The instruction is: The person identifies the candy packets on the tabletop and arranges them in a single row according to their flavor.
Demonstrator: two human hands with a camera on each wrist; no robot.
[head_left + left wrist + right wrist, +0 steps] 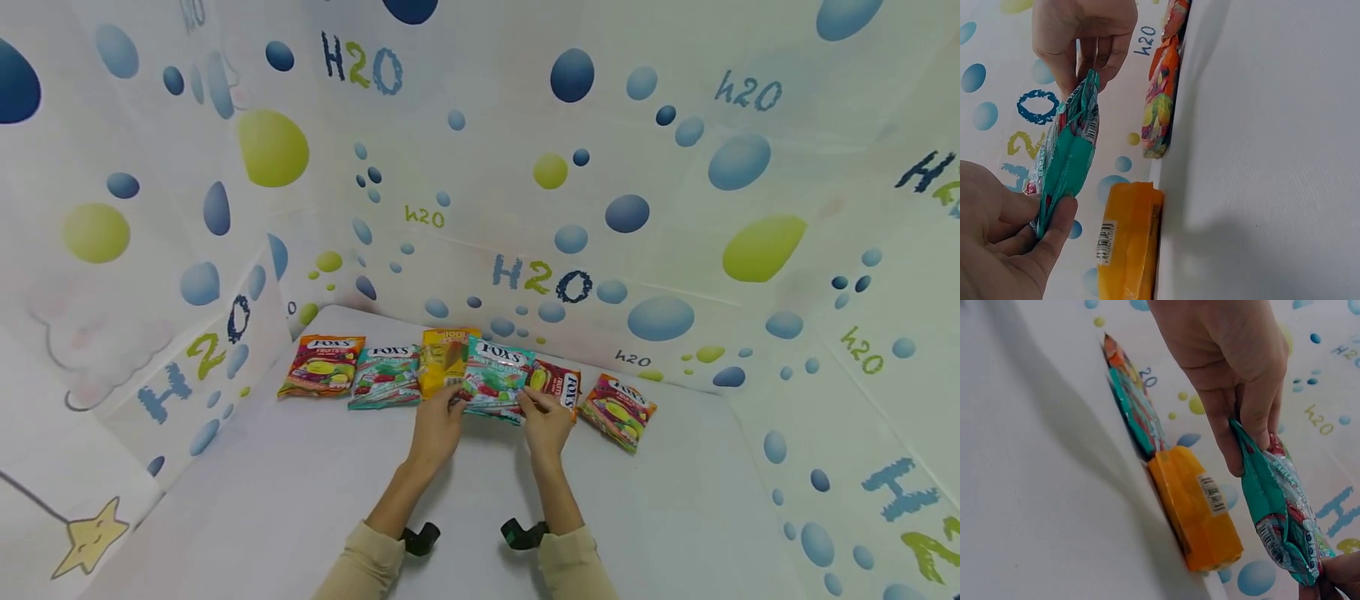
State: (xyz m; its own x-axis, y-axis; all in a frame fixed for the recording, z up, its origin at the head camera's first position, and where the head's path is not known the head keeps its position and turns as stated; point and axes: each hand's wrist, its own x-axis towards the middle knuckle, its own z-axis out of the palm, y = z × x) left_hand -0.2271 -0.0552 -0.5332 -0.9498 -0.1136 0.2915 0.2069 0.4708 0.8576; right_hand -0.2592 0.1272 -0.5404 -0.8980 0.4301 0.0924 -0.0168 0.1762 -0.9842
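Both hands hold one teal FOX'S candy bag (497,379) by its two sides, raised off the white table. On its left edge, the left hand (437,423) pinches the bag between thumb and fingers. The right hand (546,421) pinches the opposite edge. Both wrist views show the bag's teal back and a barcode, with the bag clear of the table. Behind it in the head view stand a yellow bag (438,354), partly hidden, and a red FOX'S bag (558,383) turned sideways, overlapped by the right hand.
At the left of the row lie an orange FOX'S bag (322,367) and another teal bag (385,379). An orange-red bag (619,410) lies tilted at the right. A wall sheet (487,200) printed with drops rises right behind the table (300,500).
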